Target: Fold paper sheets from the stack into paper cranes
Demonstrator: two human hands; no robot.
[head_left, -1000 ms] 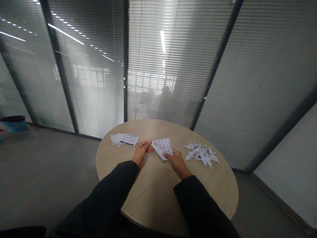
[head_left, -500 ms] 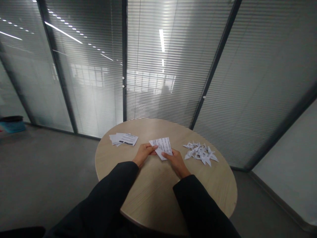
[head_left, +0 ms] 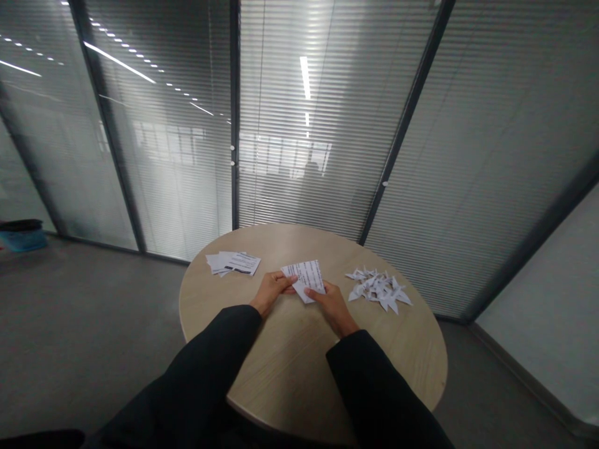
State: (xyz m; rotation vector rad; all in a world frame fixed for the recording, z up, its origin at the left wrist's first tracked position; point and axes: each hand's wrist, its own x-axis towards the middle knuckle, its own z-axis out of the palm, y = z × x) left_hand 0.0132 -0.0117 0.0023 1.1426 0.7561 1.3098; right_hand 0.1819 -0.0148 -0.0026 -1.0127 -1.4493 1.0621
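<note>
Between my two hands is a folded sheet of printed paper [head_left: 306,274], tilted, with dark lines of text facing up and a plain white part at its lower edge. My left hand [head_left: 272,290] pinches its left edge, thumb on top. On the lower right edge, my right hand [head_left: 333,305] grips the paper with its thumb across the front; its other fingers are mostly behind the sheet. To the left lie several loose printed paper sheets [head_left: 241,262], overlapping. A pile of folded white paper cranes [head_left: 378,290] sits to the right of my right hand.
The round wooden table [head_left: 281,368] carries all the paper. Behind it stands a glass partition [head_left: 299,206] with blinds and dark frames, close to the table's far edge. A blue bin [head_left: 23,238] with a black liner is on the floor at the far left.
</note>
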